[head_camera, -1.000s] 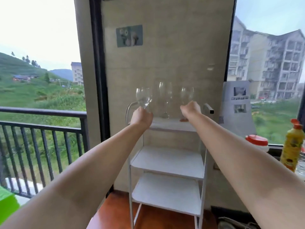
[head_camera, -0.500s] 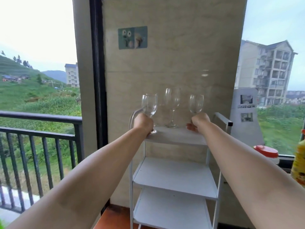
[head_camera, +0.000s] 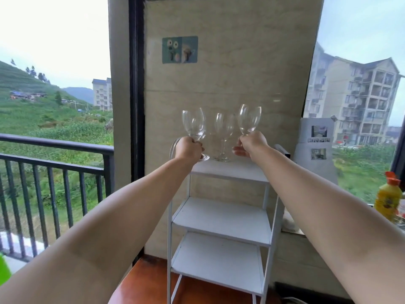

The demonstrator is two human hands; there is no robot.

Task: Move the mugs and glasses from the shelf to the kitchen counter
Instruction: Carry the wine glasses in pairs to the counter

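A: Largest item first. What stands against the wall?

B: White three-tier shelf (head_camera: 221, 218), narrow metal frame, set on a red-brown floor (head_camera: 149, 284) against a beige wall panel (head_camera: 230, 73). Lower two tiers bare. Black balcony railing (head_camera: 54, 148) to the left; yellow bottle (head_camera: 386, 199) with orange cap at the far right edge.

A: Arms?

B: Both bare forearms reach forward to the top tier, one from each lower corner of the view.

A: Left hand?

B: Left hand (head_camera: 189, 149) is curled tight round the stem of the left wine glass (head_camera: 194, 126). Bowl upright above the fist. Its foot shows just under the hand at the top tier's left front corner; cannot tell whether it touches the shelf.

A: Right hand?

B: Right hand (head_camera: 252, 144) pinches the stem of the right wine glass (head_camera: 249, 119) just under the bowl, lower fingers loosely spread beneath. Bowl sits higher than the other two; its foot is hidden by the hand.

A: Anything left on the shelf?

B: Middle wine glass (head_camera: 223, 137), standing upright on the top tier between the two hands, touched by neither. All three glasses clear and empty.

A: Smallest?

B: Small teal sticker (head_camera: 180, 49) on the wall panel above the glasses.
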